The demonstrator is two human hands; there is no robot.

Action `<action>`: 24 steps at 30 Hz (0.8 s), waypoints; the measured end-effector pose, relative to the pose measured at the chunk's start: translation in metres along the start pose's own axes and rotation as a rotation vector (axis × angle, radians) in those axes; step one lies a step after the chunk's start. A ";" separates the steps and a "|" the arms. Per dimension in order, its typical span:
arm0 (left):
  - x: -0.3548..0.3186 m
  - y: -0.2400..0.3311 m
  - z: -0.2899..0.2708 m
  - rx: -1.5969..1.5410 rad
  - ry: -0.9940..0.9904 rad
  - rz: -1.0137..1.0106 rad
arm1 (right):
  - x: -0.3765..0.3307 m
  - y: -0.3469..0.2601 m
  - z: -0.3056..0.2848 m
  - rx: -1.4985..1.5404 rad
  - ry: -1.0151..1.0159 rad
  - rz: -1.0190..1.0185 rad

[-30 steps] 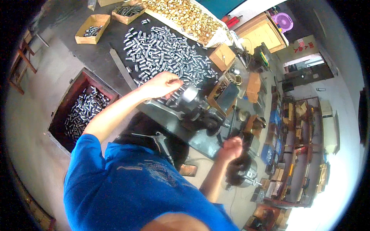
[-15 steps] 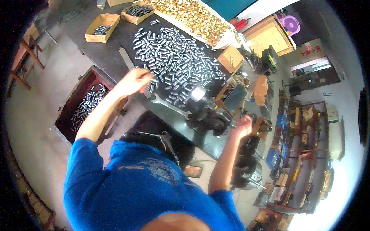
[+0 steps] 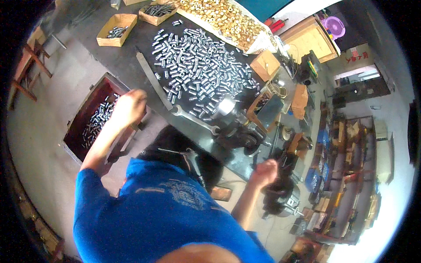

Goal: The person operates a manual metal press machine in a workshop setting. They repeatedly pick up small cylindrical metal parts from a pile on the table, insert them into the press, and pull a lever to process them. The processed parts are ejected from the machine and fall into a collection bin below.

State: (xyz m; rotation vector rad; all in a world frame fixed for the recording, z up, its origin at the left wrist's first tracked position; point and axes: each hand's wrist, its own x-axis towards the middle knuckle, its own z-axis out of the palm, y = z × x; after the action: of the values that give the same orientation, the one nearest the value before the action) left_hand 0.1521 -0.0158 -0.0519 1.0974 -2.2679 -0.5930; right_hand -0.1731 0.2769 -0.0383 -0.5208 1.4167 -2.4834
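My left hand is over the table-side rim of the dark red crate, its fingers curled together; whatever is in them is hidden. Inside the crate lies a heap of small metal fittings. My right hand is closed beside the bench's near right edge, close to a dark machine vise; I cannot make out what it grips. Between my hands, a clamp-like metal fixture stands on the bench. A large spread of silvery cylindrical fittings covers the dark tabletop beyond.
An open-end wrench and a long flat metal bar lie near the table edge. Brass pieces are piled at the back. Small cardboard boxes stand far left. Shelving lines the right side.
My left hand has drawn back from the fittings on the table, leftward and nearer, to the crate's rim. My right hand has come nearer and slightly left.
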 end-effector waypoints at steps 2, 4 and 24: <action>0.025 0.038 0.014 0.044 0.015 0.251 | -0.002 0.021 -0.012 -0.040 0.085 0.053; 0.047 0.059 0.043 0.020 -0.061 0.380 | 0.007 0.042 -0.025 -0.035 0.159 0.116; 0.087 0.100 0.055 -1.285 -0.492 -0.008 | 0.008 0.040 -0.009 -0.033 0.233 0.142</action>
State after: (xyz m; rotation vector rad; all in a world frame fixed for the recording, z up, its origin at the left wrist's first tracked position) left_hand 0.0149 -0.0209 -0.0089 0.2882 -1.5732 -2.0677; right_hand -0.1826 0.2610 -0.0751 -0.1330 1.5204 -2.4729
